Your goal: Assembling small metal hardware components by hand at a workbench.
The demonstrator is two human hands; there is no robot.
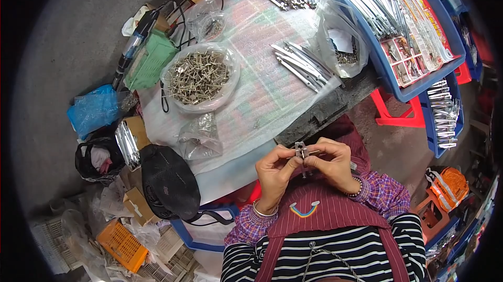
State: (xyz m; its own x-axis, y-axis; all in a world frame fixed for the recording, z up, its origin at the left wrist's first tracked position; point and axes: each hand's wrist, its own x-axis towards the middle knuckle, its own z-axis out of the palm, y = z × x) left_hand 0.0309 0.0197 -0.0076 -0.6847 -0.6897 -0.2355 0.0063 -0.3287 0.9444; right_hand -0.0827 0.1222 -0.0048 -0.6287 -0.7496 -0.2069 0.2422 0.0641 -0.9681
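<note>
**Both hands pinch a small metal part at the near table edge**

Left hand [273, 171] and right hand [331, 162] meet close in front of the person's chest, just near of the table's [319, 114] dark edge. Fingers of both hands are closed on one small metal part [302, 151], thumbs and forefingers pinching it from either side. The part sits between the fingertips, held in the air, not touching the table.

On the table, far left of the hands: a clear bag of rivets [199, 76], mouth open. Far right of centre: a loose bundle of flat metal strips [301, 62]. Far right: a blue tray [419, 36] holding more strips. A black fan [168, 181] lies left of the hands.
</note>
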